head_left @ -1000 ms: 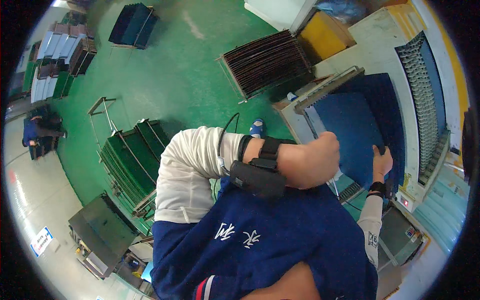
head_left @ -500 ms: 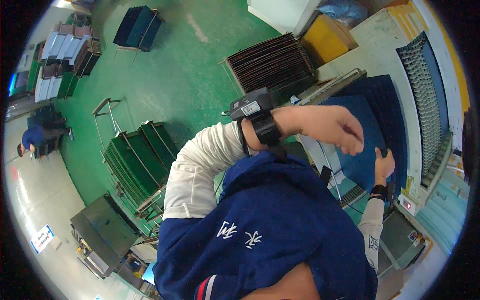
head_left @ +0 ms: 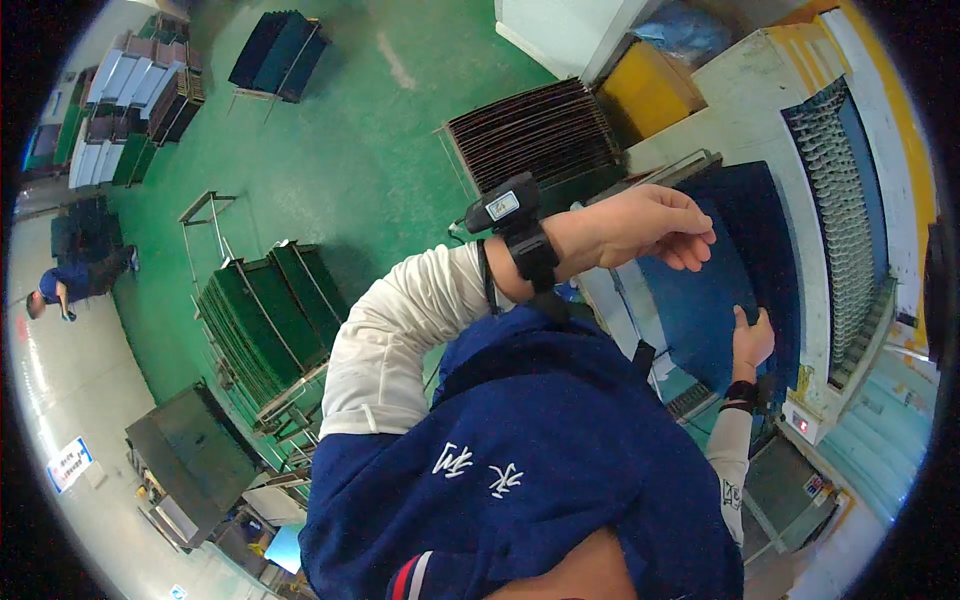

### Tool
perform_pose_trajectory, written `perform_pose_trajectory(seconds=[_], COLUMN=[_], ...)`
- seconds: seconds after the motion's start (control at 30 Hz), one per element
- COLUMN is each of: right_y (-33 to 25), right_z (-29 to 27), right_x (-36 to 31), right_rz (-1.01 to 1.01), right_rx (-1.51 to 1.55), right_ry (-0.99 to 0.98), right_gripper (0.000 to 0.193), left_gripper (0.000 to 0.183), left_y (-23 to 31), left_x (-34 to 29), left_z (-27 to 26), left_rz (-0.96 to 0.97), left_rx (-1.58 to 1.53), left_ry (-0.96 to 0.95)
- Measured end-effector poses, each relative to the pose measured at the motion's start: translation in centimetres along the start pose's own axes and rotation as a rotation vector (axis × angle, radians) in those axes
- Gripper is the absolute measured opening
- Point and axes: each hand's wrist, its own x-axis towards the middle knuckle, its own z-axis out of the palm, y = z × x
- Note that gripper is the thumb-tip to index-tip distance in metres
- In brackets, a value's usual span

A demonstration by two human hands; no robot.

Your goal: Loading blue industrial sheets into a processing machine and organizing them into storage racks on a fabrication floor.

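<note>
Several dark blue flat boards [head_left: 700,320] stand close together beside the machine at my right. My right hand [head_left: 752,345] is at the edge of the front board, the thumb over its near face and the fingers curled at its edge. My left hand [head_left: 650,228] hangs over the upper part of the same board, fingers loosely bent and apart, with nothing visible in it. A black band with a small black device [head_left: 505,208] is on my left wrist, above a white sleeve.
A light machine with a row of wavy metal pieces [head_left: 835,200] stands at far right. A yellow box [head_left: 650,90] and a rack of dark boards [head_left: 535,130] lie beyond. Racked green boards [head_left: 265,320] stand left on the green floor. Another person [head_left: 75,285] is at far left.
My left hand has moved slightly left and turned, its fingers loosening. My right hand has shifted left and slightly down along with the front board's edge.
</note>
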Motion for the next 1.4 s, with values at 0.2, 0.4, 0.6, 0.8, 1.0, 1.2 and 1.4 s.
perform_pose_trajectory(seconds=[0.2,0.4,0.6,0.8,1.0,1.2,1.4], right_y=[0.5,0.9,0.9,1.0,1.3,5.1,13.7], right_z=[0.4,0.7,0.3,-1.0,-8.7,-19.7,-24.6], right_x=[-0.1,-0.2,-1.5,-3.0,-4.5,-5.5,-5.9], right_rz=[-0.005,-0.071,-0.128,-0.163,-0.167,-0.074,0.186], right_rx=[0.003,0.000,0.071,0.166,0.325,0.302,1.141], right_ry=[0.004,0.048,0.111,-0.030,0.164,0.226,0.253], right_gripper=[0.061,0.056,0.046,0.029,0.025,0.026,0.033], left_gripper=[0.021,0.024,0.029,0.019,0.027,0.018,0.020], left_y=[-0.5,-2.9,-9.5,-21.6,-30.9,-32.5,-27.7], left_x=[1.0,2.0,3.0,-6.6,-22.8,-23.8,-13.3], left_z=[0.6,0.2,-10.7,-29.3,-29.3,-29.0,-30.4], left_rz=[-0.025,-0.046,-0.155,-0.390,-0.388,-0.375,-0.192], left_rx=[-0.019,0.193,0.363,1.030,1.404,1.343,1.027], left_ry=[0.040,0.004,0.369,1.047,0.673,0.568,0.531])
